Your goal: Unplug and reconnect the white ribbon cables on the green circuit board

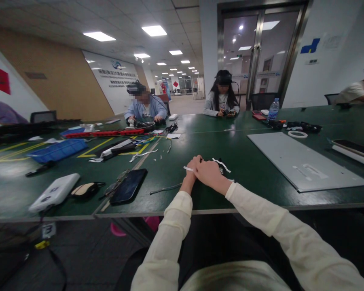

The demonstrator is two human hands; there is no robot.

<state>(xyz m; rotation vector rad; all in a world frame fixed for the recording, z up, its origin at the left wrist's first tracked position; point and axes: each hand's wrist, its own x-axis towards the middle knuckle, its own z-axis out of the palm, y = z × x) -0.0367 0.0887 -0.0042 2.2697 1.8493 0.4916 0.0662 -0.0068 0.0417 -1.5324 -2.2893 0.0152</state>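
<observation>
My left hand and my right hand are pressed together just above the table, fingers closed. At my right fingertips, a short white strip sticks out across the back of my left hand. What my left fingers hold is hidden by the right hand. Beyond the right knuckles a longer curved white strip shows, with a small dark item beside it, too blurred to name. A thin grey cable lies on the table to the left, its near end passing behind my left wrist.
Left of my hands lie a black phone, a computer mouse, a white box-shaped device and a blue tray. A grey panel lies to the right, a water bottle behind it. Two people sit across the green table.
</observation>
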